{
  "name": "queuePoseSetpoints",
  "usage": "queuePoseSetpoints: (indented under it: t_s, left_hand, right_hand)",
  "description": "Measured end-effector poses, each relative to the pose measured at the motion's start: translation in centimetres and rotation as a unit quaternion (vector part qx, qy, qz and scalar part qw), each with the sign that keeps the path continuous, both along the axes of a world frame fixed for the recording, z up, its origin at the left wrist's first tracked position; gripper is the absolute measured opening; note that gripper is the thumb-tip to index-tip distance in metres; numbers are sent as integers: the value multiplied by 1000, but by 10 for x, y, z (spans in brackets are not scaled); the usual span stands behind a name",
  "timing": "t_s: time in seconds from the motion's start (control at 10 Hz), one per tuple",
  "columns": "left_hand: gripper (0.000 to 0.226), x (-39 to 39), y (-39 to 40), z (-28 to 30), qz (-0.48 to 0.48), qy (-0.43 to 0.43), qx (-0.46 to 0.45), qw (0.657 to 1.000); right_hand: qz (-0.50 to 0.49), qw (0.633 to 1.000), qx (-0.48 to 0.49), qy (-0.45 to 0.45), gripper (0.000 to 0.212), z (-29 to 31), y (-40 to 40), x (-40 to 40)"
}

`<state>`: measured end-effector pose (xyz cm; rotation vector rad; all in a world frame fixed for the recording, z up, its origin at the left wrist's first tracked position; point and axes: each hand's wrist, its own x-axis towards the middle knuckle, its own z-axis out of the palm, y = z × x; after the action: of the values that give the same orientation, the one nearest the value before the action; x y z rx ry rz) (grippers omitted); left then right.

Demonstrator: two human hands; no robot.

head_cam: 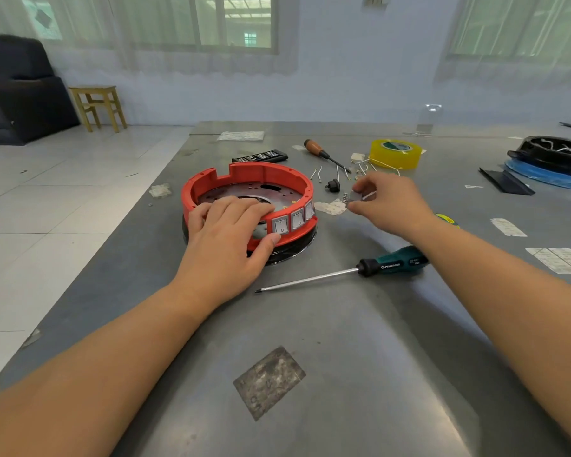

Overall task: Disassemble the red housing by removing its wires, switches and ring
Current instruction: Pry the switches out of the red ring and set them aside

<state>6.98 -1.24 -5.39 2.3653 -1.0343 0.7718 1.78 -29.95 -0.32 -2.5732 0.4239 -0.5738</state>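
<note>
**Three switches in the wall, a fourth in the fingers**

Three rocker switches (296, 219) sit side by side in the near wall of the red housing (248, 192), which rests on a black ring (289, 247) left of centre on the grey metal table (310, 357). The left hand (226, 240) grips the housing's near rim – fingers curled over the top edge into the bowl, thumb pressed against the outer wall just below the leftmost switch. A perforated metal plate (244, 192) lines the inside floor.

To the right of the housing, the right hand (389, 202) hovers just above the table and pinches a small grey switch (355, 196) between thumb and fingertips; its terminals point left toward the housing. Beyond that hand lie several loose white wires (337, 169) and a small black plug-like part (333, 186), with a wooden-handled screwdriver (323, 153) and a roll of yellow tape (395, 154) farther back. A green-handled screwdriver (343, 270) lies on the table under the right forearm – tip pointing left, near the left wrist.
</note>
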Motion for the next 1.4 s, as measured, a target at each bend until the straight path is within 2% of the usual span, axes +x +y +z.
queuePoseSetpoints:
  t_s: [0.1,0.2,0.5,1.0,1.2,1.4]
  left_hand:
    - [47,4,-1,-1,9,2,8,1000]
    - [46,7,-1,-1,14,5,7,1000]
    - [44,10,-2,-2,18,15,-1,1000]
    - [46,8,-3,0,27,19,6,999]
    - [46,9,-3,-2,26,13,3,1000]
    - [45,10,-3,-3,23,11,5,1000]
  right_hand:
    - [-8,996,-65,53,33,4,-14,32]
    - [8,994,-91,62,37,10,-14,63]
    - [41,973,-175,148,34,-7,-18,118]
    - [10,971,-178,158,32,-8,-68,88]
    - [9,979,-166,120,34,-1,-64,94]
    - [0,965,-188,181,34,-3,-56,104]
